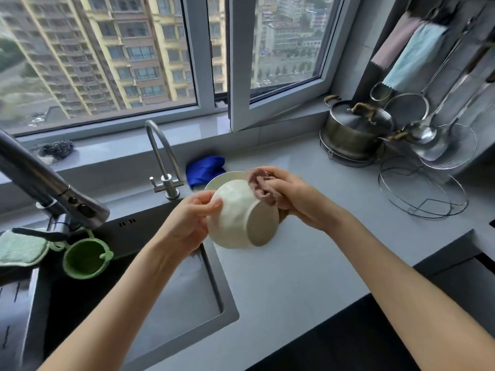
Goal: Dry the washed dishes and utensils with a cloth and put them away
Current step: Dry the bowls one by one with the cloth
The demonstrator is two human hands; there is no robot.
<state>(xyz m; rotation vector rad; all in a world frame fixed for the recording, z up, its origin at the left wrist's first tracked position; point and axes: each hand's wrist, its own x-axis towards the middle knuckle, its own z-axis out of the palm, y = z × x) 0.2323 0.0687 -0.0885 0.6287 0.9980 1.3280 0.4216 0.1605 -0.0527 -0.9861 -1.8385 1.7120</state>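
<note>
Grey countertop [308, 263] beside the sink [171, 295], high-rise blocks beyond the window. Fingers of the left hand [187, 223] are curled round the rim of the white bowl [241, 215] at its nine o'clock; the bowl is held on its side above the counter, foot turned toward the viewer. At two o'clock of it, the brown cloth [261, 187] is bunched in the right hand [292, 196] and pressed against the outer wall. Wiping appears under way; a plate [217, 180] is glimpsed behind.
</note>
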